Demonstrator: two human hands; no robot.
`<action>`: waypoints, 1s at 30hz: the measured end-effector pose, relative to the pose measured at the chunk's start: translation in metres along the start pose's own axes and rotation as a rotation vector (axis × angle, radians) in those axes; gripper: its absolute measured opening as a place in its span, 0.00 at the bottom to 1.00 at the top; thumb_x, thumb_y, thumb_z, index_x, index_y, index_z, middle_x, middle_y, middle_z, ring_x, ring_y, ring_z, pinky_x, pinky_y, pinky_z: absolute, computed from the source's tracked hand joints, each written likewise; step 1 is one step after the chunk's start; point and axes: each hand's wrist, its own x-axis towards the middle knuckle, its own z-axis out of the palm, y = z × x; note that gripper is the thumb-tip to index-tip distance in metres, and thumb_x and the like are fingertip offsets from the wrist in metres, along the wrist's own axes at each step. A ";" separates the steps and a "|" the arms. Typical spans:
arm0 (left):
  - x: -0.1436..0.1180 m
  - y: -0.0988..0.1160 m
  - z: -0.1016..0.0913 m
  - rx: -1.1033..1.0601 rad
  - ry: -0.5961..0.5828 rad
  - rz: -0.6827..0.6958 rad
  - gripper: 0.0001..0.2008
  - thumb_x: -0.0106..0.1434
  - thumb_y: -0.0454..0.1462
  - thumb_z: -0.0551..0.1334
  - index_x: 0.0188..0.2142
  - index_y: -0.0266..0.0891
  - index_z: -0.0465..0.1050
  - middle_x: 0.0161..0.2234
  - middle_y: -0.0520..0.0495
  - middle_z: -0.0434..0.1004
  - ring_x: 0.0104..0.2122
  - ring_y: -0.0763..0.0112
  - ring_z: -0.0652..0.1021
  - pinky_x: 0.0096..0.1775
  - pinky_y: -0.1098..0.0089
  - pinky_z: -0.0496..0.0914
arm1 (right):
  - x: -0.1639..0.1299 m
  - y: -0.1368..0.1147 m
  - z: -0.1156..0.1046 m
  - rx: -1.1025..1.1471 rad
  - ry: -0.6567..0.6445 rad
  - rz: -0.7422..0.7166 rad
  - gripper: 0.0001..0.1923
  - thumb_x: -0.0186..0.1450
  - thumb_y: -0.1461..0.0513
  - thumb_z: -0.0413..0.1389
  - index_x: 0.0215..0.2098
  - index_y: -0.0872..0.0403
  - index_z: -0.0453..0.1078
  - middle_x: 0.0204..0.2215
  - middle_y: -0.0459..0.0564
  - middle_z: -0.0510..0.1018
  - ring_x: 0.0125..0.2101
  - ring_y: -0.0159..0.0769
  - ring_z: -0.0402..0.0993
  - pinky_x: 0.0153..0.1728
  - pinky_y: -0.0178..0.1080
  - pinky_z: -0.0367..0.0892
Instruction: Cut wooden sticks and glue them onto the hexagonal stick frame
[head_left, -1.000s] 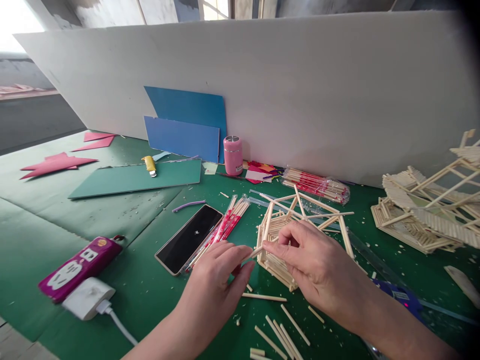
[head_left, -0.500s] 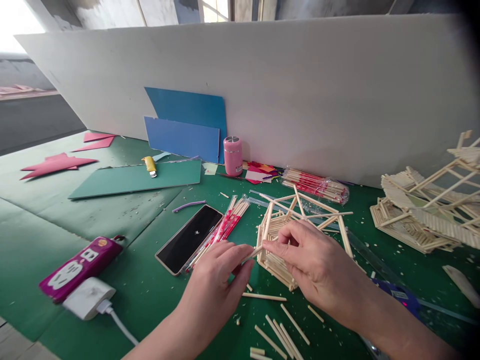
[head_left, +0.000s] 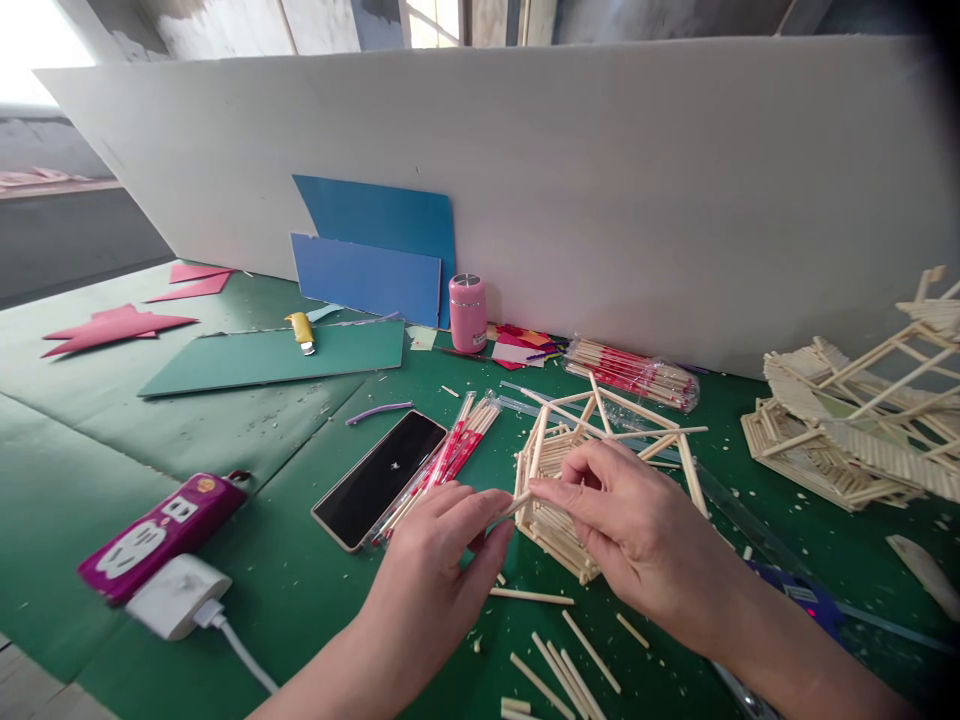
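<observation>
Between my two hands is a thin wooden stick, pinched by thumb and fingers on both sides. My left hand is closed on its near left end, and my right hand pinches the other end. Just behind the fingers stands a small frame built of wooden sticks, partly hidden by my right hand. Several loose cut sticks lie on the green table below my hands. A blue glue gun with a small red light rests by my right forearm, partly covered by it.
A phone and a packet of sticks lie left of my hands. Farther left are a purple power bank and white charger. A pink flask, a yellow cutter and a larger stick model stand around.
My hands stay at nearly the same spot, with the stick still pinched between them. The whole view has shifted very slightly.
</observation>
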 end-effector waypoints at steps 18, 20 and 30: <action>0.001 0.001 0.001 0.011 0.031 0.054 0.07 0.60 0.29 0.55 0.36 0.35 0.72 0.23 0.48 0.70 0.23 0.72 0.68 0.24 0.73 0.64 | -0.002 0.001 0.001 0.011 0.033 0.003 0.14 0.63 0.70 0.43 0.36 0.53 0.70 0.30 0.49 0.66 0.33 0.35 0.63 0.31 0.39 0.63; 0.001 0.001 0.001 0.012 0.035 0.057 0.07 0.60 0.29 0.55 0.35 0.36 0.71 0.23 0.48 0.70 0.23 0.72 0.68 0.24 0.73 0.64 | -0.002 0.001 0.002 0.012 0.027 0.005 0.15 0.63 0.69 0.43 0.38 0.52 0.70 0.30 0.49 0.66 0.33 0.35 0.63 0.31 0.39 0.63; 0.001 0.000 0.001 0.014 0.034 0.070 0.07 0.60 0.29 0.55 0.36 0.36 0.71 0.24 0.48 0.69 0.23 0.72 0.67 0.25 0.73 0.63 | -0.004 0.002 0.002 0.018 0.026 0.015 0.15 0.64 0.68 0.43 0.39 0.52 0.70 0.30 0.50 0.66 0.33 0.36 0.63 0.32 0.39 0.63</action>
